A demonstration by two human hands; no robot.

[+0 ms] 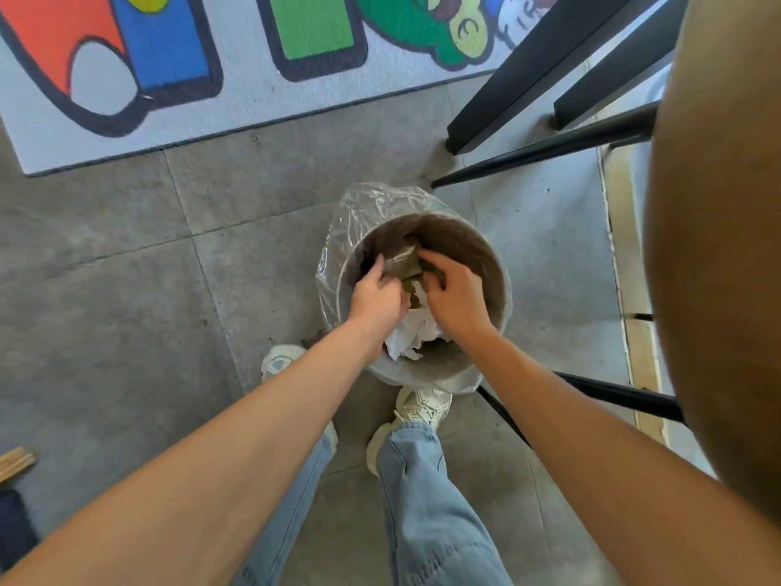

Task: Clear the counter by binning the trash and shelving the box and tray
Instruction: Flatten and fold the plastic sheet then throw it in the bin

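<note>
A round grey bin (486,251) lined with a clear plastic bag stands on the floor just ahead of my feet. Both hands reach over its mouth. My left hand (374,296) and my right hand (454,296) are closed together on a bunch of trash (408,266), brownish and green scraps and wrappers, held above the bin's opening. White crumpled paper (412,336) lies inside the bin beneath my hands. The box, the tray and the counter top are out of view.
A colourful rug (190,78) covers the floor beyond the bin. Black metal legs and rails (541,74) of furniture stand at the right, close to the bin. A brown rounded surface (718,247) fills the right edge. Wooden sticks (17,461) lie at the far left.
</note>
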